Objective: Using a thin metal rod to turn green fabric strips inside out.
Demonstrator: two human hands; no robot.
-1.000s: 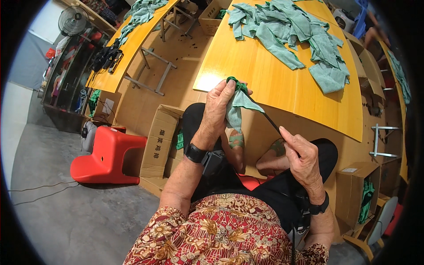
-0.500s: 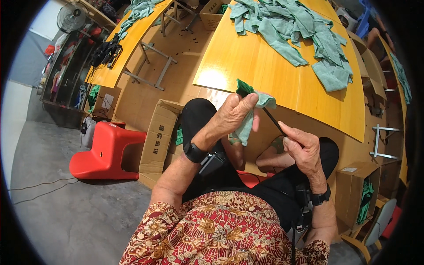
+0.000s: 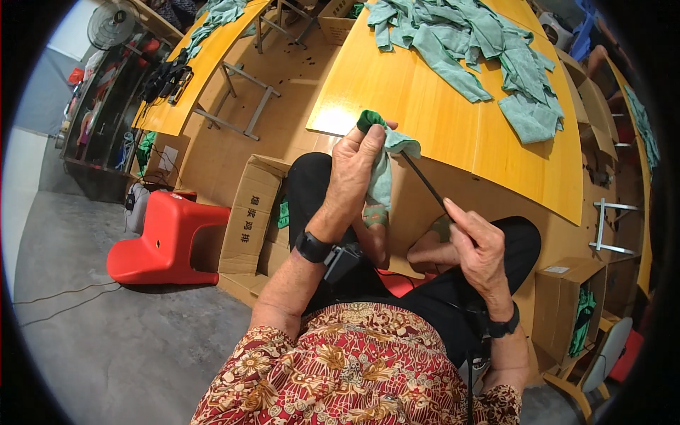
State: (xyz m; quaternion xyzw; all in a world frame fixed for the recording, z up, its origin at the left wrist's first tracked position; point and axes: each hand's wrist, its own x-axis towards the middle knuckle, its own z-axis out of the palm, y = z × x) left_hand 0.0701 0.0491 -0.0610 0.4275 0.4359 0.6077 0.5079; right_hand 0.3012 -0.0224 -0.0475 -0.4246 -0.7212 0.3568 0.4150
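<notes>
My left hand [image 3: 354, 166] pinches a small light green cloth piece [image 3: 381, 180] with a darker green end that sticks up above the thumb. Its lower part hangs down past my palm, over my lap. A thin dark rod [image 3: 423, 177] slants from this cloth down to my right hand [image 3: 478, 248], whose fingers are closed round its lower end. The rod's upper tip is hidden in or behind the cloth. Beyond my hands, a pile of similar light green cloth pieces [image 3: 467, 42] lies on the yellow table [image 3: 397, 99].
Left of my knees stand an open cardboard box [image 3: 244, 219] and a red plastic chair [image 3: 166, 241]. Another box [image 3: 559, 304] holding green cloth sits at the right. A second yellow table [image 3: 166, 117] and a fan [image 3: 111, 26] are at the far left.
My left hand has moved left and slightly up with the cloth piece. More of the rod shows between my hands. My right hand has shifted slightly left and down.
</notes>
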